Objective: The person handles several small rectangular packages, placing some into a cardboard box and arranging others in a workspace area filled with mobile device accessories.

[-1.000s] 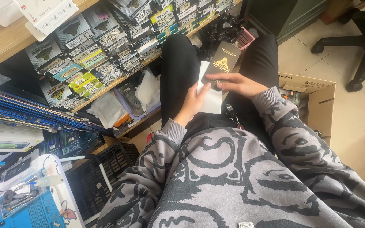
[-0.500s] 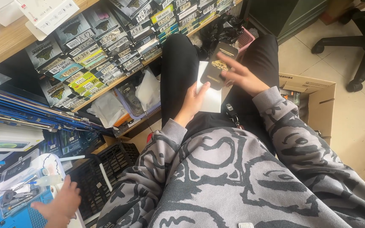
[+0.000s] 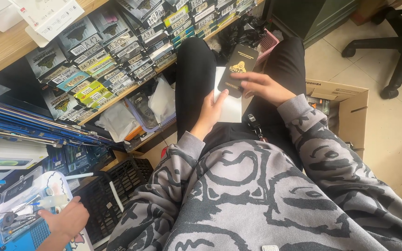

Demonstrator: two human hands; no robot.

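Note:
I sit with black trousers and a grey patterned sweatshirt in view. My left hand (image 3: 211, 110) holds a white flat sheet (image 3: 231, 108) over my lap. My right hand (image 3: 262, 86) grips the lower end of a black flat package (image 3: 240, 64) with a gold emblem, which lies tilted on top of the white sheet. Both hands are close together above my thighs.
Another person's hand (image 3: 66, 220) rests on a clear box of small tools (image 3: 17, 209) at bottom left. A wooden shelf (image 3: 117, 44) to the left is packed with several flat packages. A black crate (image 3: 119, 179), an open cardboard box (image 3: 347, 104) and an office chair (image 3: 398, 42) stand around me.
The other person's hand has come into view at bottom left. My right hand slid up over the black package and back to its lower end.

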